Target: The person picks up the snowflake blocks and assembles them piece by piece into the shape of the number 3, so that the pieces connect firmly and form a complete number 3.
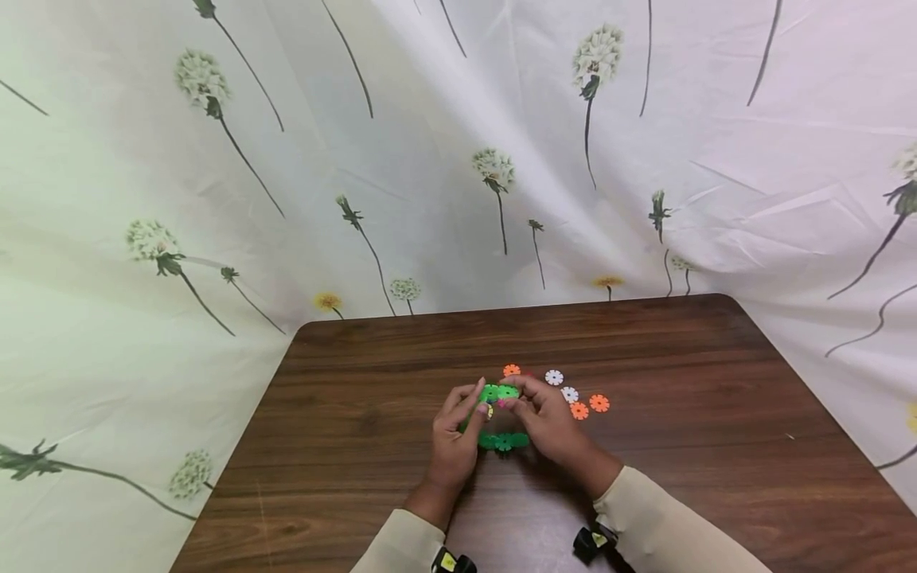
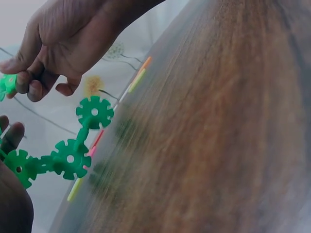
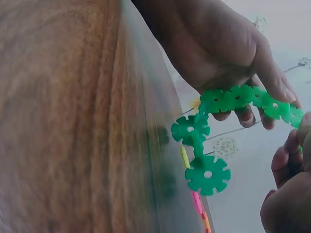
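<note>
A chain of interlocking green flower-shaped discs [image 1: 505,442] is held between both hands, bending in a curve close over the table. My left hand [image 1: 453,442] grips its left side, with fingers behind the discs and the thumb in front, as the right wrist view shows of the left hand [image 3: 218,53]. In the left wrist view my right hand [image 2: 73,46] pinches a green disc [image 2: 8,83] at the far side of the chain between thumb and fingers. More green discs [image 3: 208,174] hang free below the left hand. Fingers partly cover the chain in the head view.
Loose orange discs [image 1: 599,403] and white discs [image 1: 554,377] lie on the brown wooden table [image 1: 344,446] to the right of and behind the hands. A yellow disc [image 1: 490,411] shows between the hands. A flower-printed cloth [image 1: 430,159] hangs behind the table.
</note>
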Action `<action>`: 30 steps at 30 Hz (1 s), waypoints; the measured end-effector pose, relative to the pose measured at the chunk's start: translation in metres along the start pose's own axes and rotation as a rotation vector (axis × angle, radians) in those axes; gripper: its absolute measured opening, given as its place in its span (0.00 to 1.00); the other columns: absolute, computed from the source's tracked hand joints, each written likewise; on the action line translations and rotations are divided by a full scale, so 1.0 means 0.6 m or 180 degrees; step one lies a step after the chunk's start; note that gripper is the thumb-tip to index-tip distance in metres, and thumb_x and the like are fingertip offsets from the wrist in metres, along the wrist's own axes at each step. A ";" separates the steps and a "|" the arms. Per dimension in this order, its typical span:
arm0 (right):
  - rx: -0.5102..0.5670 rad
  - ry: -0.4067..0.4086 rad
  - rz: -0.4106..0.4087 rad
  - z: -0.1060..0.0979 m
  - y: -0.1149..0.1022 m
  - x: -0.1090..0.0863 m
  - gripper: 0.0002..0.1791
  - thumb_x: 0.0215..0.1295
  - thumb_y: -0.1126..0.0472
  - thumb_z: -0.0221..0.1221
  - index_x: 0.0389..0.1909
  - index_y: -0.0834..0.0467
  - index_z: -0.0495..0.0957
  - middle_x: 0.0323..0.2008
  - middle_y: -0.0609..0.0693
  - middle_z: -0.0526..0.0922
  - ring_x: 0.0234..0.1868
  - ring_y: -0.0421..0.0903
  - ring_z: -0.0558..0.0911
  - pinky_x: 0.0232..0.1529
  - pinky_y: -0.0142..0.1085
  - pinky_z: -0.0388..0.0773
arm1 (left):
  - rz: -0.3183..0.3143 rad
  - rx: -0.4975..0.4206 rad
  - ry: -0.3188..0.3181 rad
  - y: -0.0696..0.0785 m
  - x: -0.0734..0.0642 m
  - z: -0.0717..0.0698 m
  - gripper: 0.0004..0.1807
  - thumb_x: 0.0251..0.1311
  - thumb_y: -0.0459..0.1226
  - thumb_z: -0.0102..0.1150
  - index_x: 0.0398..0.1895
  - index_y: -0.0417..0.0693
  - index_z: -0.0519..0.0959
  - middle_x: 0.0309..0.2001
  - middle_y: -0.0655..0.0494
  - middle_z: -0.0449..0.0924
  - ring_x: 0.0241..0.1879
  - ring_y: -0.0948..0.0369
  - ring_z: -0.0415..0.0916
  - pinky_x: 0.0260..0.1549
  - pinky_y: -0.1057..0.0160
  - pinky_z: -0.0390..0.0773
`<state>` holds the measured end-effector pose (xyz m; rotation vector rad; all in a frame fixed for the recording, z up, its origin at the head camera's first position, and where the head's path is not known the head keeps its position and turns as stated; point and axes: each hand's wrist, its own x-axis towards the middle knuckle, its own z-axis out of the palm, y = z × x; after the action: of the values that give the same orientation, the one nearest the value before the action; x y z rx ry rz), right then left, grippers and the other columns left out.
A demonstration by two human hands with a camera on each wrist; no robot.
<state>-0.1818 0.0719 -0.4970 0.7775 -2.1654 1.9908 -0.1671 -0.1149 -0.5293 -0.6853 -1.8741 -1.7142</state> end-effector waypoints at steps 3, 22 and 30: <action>-0.0013 0.0083 -0.0002 0.005 -0.004 0.000 0.12 0.77 0.72 0.62 0.57 0.67 0.83 0.49 0.65 0.91 0.44 0.33 0.87 0.47 0.35 0.88 | -0.0078 -0.0057 0.0014 0.002 0.001 0.000 0.23 0.74 0.22 0.60 0.70 0.28 0.77 0.56 0.30 0.81 0.45 0.70 0.79 0.45 0.72 0.83; -0.0245 0.0684 -0.0045 0.033 -0.009 -0.015 0.15 0.72 0.71 0.66 0.57 0.70 0.85 0.47 0.61 0.93 0.48 0.50 0.92 0.47 0.28 0.85 | 0.0305 0.0025 0.0060 0.002 0.001 0.008 0.24 0.71 0.17 0.58 0.69 0.24 0.76 0.54 0.27 0.82 0.47 0.63 0.86 0.48 0.71 0.86; 0.0054 0.0622 0.0089 0.032 -0.012 -0.014 0.15 0.75 0.71 0.64 0.59 0.73 0.82 0.48 0.67 0.91 0.45 0.36 0.91 0.46 0.36 0.90 | 0.0182 0.0090 0.0078 0.005 -0.002 0.009 0.23 0.72 0.20 0.60 0.69 0.24 0.75 0.56 0.29 0.83 0.49 0.63 0.86 0.47 0.71 0.87</action>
<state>-0.1662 0.0558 -0.4966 0.5321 -2.0621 2.0072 -0.1644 -0.1092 -0.5284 -0.6972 -1.8410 -1.6502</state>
